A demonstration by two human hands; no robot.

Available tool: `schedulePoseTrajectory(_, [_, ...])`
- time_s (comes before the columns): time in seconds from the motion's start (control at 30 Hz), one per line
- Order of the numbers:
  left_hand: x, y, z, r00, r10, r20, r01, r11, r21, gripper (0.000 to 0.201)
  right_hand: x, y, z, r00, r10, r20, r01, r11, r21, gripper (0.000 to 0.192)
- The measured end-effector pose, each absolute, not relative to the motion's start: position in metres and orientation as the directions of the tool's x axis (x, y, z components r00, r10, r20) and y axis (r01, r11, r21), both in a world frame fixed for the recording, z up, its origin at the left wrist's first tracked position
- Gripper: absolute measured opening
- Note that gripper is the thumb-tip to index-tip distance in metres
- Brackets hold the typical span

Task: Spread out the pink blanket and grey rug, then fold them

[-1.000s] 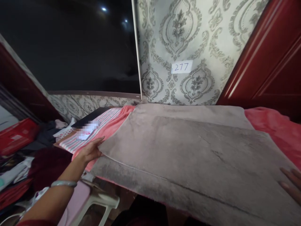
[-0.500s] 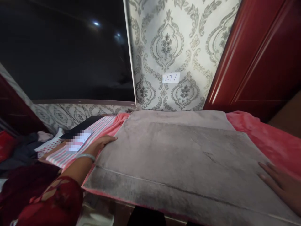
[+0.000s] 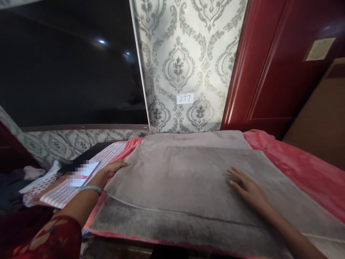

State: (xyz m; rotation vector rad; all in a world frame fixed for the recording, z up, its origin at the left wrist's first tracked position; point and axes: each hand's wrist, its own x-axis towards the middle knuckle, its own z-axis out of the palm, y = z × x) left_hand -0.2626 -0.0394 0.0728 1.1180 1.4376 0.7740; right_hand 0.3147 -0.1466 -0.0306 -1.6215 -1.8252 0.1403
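A folded grey towel (image 3: 183, 180) lies flat over a pink blanket (image 3: 302, 169) on the surface in front of me. My left hand (image 3: 113, 168) rests against the towel's left edge, fingers together and flat, a pale bangle on the wrist. My right hand (image 3: 248, 189) lies palm down on the middle of the towel with its fingers spread. Neither hand holds anything.
A striped cloth (image 3: 81, 172) with a phone (image 3: 82, 173) on it lies to the left, beside a pile of clothes (image 3: 29, 180). A dark screen (image 3: 70, 72) and patterned wallpaper with a "277" label (image 3: 184, 98) stand behind. A red door (image 3: 275, 64) is at the right.
My right hand has slid from the towel's right edge leftwards onto its middle. My left hand stayed at the left edge. The view has shifted to the right.
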Motion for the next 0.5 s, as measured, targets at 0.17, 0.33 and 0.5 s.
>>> schedulePoseTrajectory(0.17, [-0.266, -0.051, 0.061, 0.084, 0.942, -0.326, 0.162, 0.31, 0.937, 0.048, 0.259, -0.127, -0.034, -0.142, 0.91, 0.388, 0.775, 0.346, -0.529, 0.063])
schedulePoseTrajectory(0.33, [-0.269, -0.061, 0.042, 0.081, 0.952, -0.294, 0.146, 0.281, 0.949, 0.049, 0.225, -0.119, -0.025, -0.319, 0.906, 0.278, 0.759, 0.42, -0.498, 0.068])
schedulePoseTrajectory(0.5, [-0.281, -0.054, 0.015, 0.011, 0.957, -0.291, 0.085, 0.289, 0.954, 0.053, 0.173, -0.137, 0.008, -0.518, 0.821, 0.239, 0.627, 0.555, -0.547, 0.062])
